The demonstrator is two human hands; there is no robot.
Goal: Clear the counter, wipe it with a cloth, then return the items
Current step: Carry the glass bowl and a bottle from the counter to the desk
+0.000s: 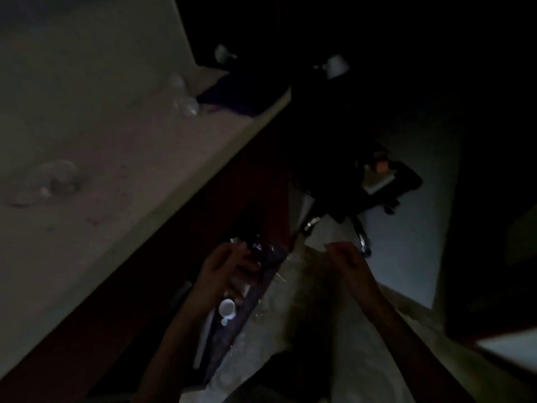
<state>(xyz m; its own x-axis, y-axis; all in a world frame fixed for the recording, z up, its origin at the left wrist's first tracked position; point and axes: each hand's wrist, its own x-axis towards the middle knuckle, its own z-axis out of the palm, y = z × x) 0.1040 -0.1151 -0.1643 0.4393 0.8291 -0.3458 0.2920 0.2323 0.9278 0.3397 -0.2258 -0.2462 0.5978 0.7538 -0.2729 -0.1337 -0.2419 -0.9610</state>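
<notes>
The picture is very dark. The pale counter runs diagonally across the left. My left hand is low in the middle, below the counter's edge, with its fingers curled round a dark shiny item that glints purple. A small white cup sits just under that wrist on a narrow dark ledge. My right hand hovers to the right over a pale, cloth-like or plastic surface, fingers bent; whether it holds anything is too dim to tell.
Clear glass pieces stand on the counter at the left and further back. Two white cups sit at the far end. A black office chair with things on its seat stands on the pale floor to the right.
</notes>
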